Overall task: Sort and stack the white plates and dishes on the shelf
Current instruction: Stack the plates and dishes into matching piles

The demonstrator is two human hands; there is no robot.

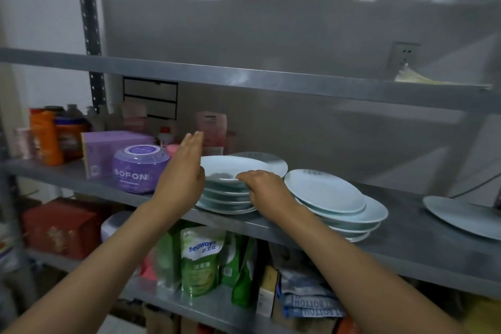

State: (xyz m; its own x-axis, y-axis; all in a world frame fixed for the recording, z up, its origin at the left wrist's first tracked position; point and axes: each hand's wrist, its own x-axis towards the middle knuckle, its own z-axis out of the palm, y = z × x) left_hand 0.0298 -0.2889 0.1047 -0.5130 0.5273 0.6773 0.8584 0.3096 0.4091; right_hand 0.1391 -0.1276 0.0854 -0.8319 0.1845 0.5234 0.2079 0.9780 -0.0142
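our forearms reached over the grey metal shelf [406,247], the left hand [180,179] flat and open beside the stack of white plates [230,192], the right hand [267,187] pinching the rim of its top plate [230,167]. a second plate stack [341,206] sat just right, one lone plate [466,217] was cut off at the edge, and a purple tub [138,168] and blurred bottles [46,138] stood left.

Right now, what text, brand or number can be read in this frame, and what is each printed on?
"BOFON": round purple container on the plate shelf; the first letter is partly cut off.
"Sedways": green refill pouch on the shelf below; the characters under it are too small to read.
Blue-and-white packs, lower shelf: lettering upside down and blurred, not readable.
Purple box, orange bottle, pink pouch: blurred.
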